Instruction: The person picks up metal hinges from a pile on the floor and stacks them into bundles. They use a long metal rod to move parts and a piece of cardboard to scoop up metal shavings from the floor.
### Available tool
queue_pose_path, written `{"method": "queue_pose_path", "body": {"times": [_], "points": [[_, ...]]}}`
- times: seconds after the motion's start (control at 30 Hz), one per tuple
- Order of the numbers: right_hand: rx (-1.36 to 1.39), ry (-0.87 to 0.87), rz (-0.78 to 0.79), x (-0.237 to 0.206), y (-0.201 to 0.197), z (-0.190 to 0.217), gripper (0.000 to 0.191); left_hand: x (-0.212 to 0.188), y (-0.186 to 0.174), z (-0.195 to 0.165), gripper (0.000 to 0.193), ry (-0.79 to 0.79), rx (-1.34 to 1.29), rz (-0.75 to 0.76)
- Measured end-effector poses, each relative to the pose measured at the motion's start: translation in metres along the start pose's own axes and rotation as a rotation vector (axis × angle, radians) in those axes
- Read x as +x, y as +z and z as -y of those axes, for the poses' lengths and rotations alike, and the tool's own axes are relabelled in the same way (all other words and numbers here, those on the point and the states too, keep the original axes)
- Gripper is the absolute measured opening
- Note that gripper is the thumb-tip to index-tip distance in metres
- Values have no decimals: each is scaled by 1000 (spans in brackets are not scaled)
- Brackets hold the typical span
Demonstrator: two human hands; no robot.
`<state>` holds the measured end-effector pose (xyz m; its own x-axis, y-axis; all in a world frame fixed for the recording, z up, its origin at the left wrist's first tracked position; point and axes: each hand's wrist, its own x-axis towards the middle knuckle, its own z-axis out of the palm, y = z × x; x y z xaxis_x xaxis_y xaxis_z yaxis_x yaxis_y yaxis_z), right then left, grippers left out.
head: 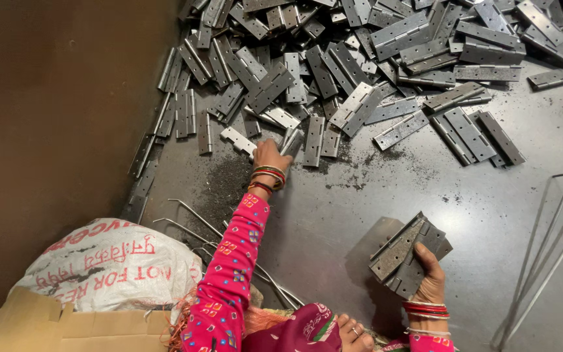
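A white printed woven sack (105,264) is lying at the left; the left hand (270,155) is reaching into the heap of grey metal hinges (360,72) on the dark worktop (333,202), gripping one, while the right hand (430,274) is clasping a stack of grey hinges (405,254)

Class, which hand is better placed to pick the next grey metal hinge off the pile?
Left: the left hand touches the pile of flat grey metal hinges; the right hand grips a stack of grey hinges, away from it.
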<state>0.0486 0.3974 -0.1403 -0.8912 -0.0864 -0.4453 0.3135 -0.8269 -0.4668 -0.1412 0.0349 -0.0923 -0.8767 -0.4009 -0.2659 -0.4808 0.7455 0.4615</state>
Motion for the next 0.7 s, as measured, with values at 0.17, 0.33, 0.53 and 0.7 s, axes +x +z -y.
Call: {"method": "queue_pose_path", "body": {"times": [0.17, 0.33, 0.53, 0.7], "points": [[-12, 25, -8, 0, 7, -3, 44, 12, 0, -1, 76, -13, 129, 5], [24, 100, 9, 6, -3, -4, 44, 10, 24, -4, 51, -7, 80, 85], [-1, 53, -6, 9, -11, 0, 45, -31, 38, 10, 43, 210, -224, -206], [10, 34, -11, 6, -7, 6, 47, -99, 41, 30, 66, 557, -591, -651]]}}
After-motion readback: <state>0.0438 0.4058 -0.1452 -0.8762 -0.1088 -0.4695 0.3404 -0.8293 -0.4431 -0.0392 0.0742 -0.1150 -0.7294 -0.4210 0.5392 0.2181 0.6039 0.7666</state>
